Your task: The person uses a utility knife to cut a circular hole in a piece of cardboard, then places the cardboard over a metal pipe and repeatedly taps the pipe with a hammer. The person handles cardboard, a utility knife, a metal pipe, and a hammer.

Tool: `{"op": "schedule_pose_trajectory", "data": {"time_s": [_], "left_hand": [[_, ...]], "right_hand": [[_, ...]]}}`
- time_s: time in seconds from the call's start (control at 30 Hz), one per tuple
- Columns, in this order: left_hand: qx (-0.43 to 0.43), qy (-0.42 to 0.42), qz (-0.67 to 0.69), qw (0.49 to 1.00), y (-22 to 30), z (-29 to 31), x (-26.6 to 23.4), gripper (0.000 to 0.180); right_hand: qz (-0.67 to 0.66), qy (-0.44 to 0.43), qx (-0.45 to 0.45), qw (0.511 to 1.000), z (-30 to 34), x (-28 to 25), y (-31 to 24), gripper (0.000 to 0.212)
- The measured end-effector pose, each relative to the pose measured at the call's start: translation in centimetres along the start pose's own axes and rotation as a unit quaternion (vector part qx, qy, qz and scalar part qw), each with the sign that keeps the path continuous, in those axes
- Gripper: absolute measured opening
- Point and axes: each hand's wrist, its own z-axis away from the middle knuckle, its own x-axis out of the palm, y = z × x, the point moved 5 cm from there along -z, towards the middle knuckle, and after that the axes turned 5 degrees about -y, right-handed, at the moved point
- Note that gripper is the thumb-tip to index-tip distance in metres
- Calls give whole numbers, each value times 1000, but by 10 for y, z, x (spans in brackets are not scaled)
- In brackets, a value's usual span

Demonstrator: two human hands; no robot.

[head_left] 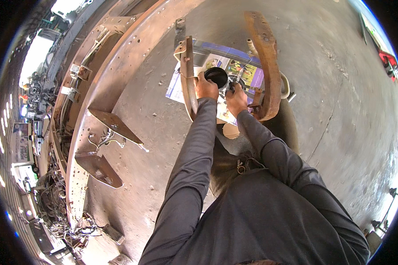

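Black cup [216, 77]: above printed sheets [175, 89], between rusty metal pieces [271, 75]; likely light, stiff (perhaps slick).
Left hand [206, 88]: fingers wrapped on its left side.
Right hand [237, 100]: fingers beside it; whether gripping, cannot tell.
Best hold: outer wall.

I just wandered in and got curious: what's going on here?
A person in dark clothing is at work bare-handed. The left hand grips a black, round, open-topped container; the right hand is close beside it, but what it holds is too small to tell. Colourful printed sheets lie below on the floor, and a curved rusty metal bar is to the right.
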Motion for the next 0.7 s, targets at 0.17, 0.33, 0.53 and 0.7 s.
{"op": "schedule_pose_trajectory", "data": {"time_s": [0.17, 0.33, 0.53, 0.7], "left_hand": [[3, 3, 51, 999, 18, 11, -9, 48], [-12, -17, 53, 998, 21, 13, -12, 46], [-13, 45, 190, 981, -4, 9, -5, 47], [1, 50, 100, 994, 0, 92, 2, 65]], "right_hand": [[-18, -25, 4, 1000, -16, 10, 35, 47], [12, -37, 18, 999, -15, 8, 27, 41], [161, -108, -15, 981, -34, 5, -16, 26], [388, -278, -131, 869, -56, 13, 2, 14]]}}
